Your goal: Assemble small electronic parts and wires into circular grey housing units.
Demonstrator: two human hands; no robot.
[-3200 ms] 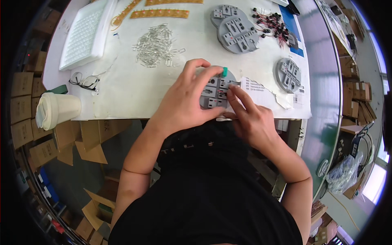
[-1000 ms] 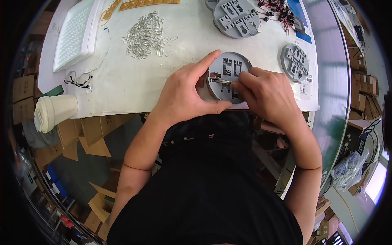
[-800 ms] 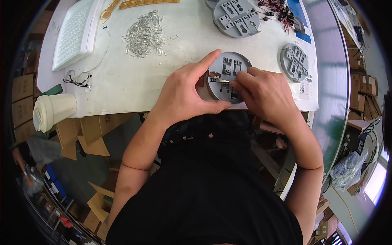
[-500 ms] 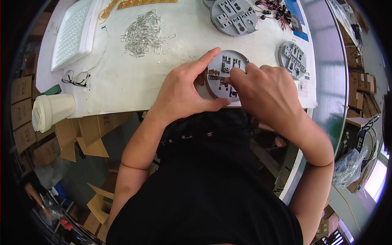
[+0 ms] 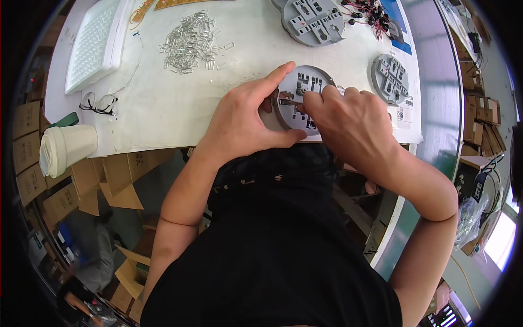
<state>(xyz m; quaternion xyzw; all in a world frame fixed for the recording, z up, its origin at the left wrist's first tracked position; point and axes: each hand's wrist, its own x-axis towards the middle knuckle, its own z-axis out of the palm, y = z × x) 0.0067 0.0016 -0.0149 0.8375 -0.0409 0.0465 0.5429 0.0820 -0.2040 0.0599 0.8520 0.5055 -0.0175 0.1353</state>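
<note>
Well to the left of the grip, a cream cup [image 5: 71,148] is seen at the bench edge, with a white tray [image 5: 93,49] and eyeglasses [image 5: 98,103] beyond it; nearer, a heap of wire clips [image 5: 190,44] is spread. At the grip, a grey round dish [image 5: 287,119] is held just above the bench edge, its left rim clamped between the thumb and fingers of the left hand [image 5: 239,117]. Over its slotted middle, the curled fingers of the right hand [image 5: 351,114] appear to be clamped on a slim dark piece [image 5: 292,103]; its far end cannot be made out. Beyond the grip to the right, stacked grey discs [image 5: 313,23], tangled wires [image 5: 368,13] and a lone disc [image 5: 390,79] are set out. Judged from this, the rim is best braced firmly, the left fingertips kept clear of the slots, and force applied evenly along the slim piece, without twisting.
</note>
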